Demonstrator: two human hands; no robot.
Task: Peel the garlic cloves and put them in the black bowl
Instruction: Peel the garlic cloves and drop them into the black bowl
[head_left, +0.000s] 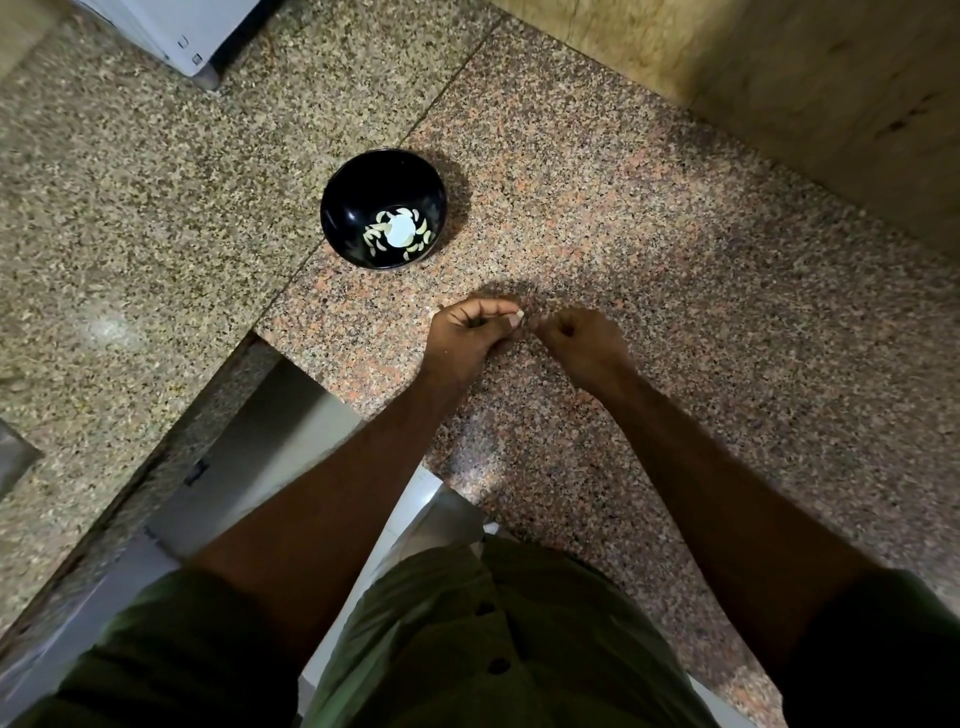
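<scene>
Our left hand (470, 325) pinched a garlic clove (518, 314) over the bench (649, 218); right hand (574, 340) curled beside it, grip unclear. Black bowl (383, 209) sat near, holding peeled cloves (397, 234). Risk: the small clove slips out mid-peel.

Black bowl (383, 208) holds pale whitish garlic (397, 233); the desk (597, 218) is speckled pinkish-brown; the shirt (483, 639) looks olive green.

Both bare forearms reach forward over the counter, the left hand (470, 330) pinching a small pale clove between curled fingertips, the right hand (579, 340) curled close beside it.
</scene>
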